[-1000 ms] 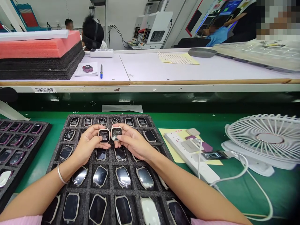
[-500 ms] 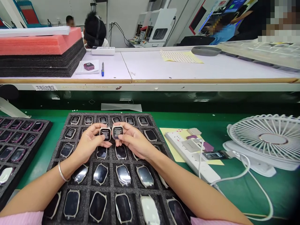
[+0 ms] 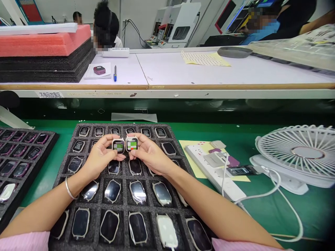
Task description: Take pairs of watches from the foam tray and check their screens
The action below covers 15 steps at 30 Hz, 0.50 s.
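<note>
One black foam tray lies directly beneath both grips, its pockets filled with watch bodies lying face up; the row beyond the grips shows small text screens, and the rows on the person's side show dark glass. Well off to the right of the grips stands a white desk fan, and between it and the tray lies a white power strip with a cable. Left of the grips, apart from the first tray, sits a second tray of purple-edged watches. Left hand, bangle on the wrist, grasps the left watch by its edges between thumb and fingertips. Right hand grasps the right watch the same way. Both hands are closed on their watches; neither is free. The two watches are held side by side above the tray's far rows, inner edges just beside each other; touching or not, cannot tell. Each long axis runs away from the person, face tilted up toward the camera. Both screens are lit with green bands; the text is too small to read. Pockets straight below the watches are hidden by the fingers.
</note>
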Available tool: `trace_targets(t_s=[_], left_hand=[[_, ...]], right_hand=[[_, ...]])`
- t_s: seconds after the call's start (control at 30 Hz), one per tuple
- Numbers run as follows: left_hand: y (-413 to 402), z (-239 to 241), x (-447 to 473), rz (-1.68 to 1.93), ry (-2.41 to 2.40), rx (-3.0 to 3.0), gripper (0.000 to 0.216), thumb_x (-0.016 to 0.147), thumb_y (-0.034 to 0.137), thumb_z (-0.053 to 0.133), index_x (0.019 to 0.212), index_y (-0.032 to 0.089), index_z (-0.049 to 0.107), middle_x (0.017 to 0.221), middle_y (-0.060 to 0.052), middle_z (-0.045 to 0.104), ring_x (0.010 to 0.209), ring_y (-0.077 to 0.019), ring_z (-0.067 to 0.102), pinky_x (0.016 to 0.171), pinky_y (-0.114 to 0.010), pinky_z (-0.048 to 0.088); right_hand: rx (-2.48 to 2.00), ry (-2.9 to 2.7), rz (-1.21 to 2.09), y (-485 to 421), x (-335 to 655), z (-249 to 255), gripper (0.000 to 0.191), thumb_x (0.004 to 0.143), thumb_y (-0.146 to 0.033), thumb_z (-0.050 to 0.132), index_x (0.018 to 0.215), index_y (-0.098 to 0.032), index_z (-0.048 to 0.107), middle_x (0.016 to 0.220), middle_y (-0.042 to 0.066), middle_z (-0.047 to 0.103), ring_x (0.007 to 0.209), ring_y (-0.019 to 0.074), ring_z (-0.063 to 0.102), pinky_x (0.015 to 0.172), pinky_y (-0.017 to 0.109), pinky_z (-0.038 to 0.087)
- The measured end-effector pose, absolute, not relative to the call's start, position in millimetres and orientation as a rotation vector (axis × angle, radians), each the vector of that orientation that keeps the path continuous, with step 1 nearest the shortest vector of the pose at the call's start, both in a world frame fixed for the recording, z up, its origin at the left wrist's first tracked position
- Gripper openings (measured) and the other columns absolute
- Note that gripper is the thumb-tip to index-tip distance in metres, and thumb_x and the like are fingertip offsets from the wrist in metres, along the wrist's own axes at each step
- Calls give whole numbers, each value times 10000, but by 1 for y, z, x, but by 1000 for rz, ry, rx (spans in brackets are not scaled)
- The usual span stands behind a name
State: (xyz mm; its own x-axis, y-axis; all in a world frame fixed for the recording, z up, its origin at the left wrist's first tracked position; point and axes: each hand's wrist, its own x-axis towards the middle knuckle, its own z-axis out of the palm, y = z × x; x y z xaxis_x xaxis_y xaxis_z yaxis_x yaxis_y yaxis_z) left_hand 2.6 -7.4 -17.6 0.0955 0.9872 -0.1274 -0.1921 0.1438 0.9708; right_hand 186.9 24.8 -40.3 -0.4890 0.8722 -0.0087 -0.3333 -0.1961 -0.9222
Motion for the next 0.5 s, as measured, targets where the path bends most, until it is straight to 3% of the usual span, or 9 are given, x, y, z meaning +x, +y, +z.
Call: trace_targets(t_s=[0.1, 0.2, 0.3, 0.5], left_hand=[[-8, -16, 3, 1117, 1073, 987, 398, 693, 183, 753, 1058, 177, 594, 1002, -17, 685, 632, -167, 754, 650, -283, 639], [-9, -14, 3, 1080, 1084, 960, 345, 749, 309, 737, 1032, 154, 617, 867, -9, 692, 597, -191, 748, 602, -296, 636], [-9, -13, 2, 1079, 1082, 945, 352, 762, 377, 723, 1014, 148, 635, 838, -4, 686, 587, -208, 747, 585, -314, 635], [-9, -14, 0, 1083, 1043, 954, 332, 721, 279, 724, 1020, 165, 636, 864, -1, 704, 607, -210, 753, 619, -324, 640]], right_hand=[[-718, -1180, 1781, 25, 186, -42, 429, 709, -139, 787, 1081, -226, 593, 870, -37, 607, 610, 77, 567, 591, 242, 489], [-767, -1131, 1798, 26, 186, -42, 293, 798, -329, 768, 1009, -198, 613, 763, -34, 616, 530, 72, 521, 498, 222, 435], [-769, -1060, 1838, 26, 186, -39, 330, 831, -467, 723, 973, -183, 633, 741, -6, 648, 514, 87, 527, 465, 228, 422], [-744, -1052, 1864, 25, 188, -38, 340, 750, -340, 810, 1001, -191, 636, 728, -36, 633, 521, 80, 550, 505, 227, 451]])
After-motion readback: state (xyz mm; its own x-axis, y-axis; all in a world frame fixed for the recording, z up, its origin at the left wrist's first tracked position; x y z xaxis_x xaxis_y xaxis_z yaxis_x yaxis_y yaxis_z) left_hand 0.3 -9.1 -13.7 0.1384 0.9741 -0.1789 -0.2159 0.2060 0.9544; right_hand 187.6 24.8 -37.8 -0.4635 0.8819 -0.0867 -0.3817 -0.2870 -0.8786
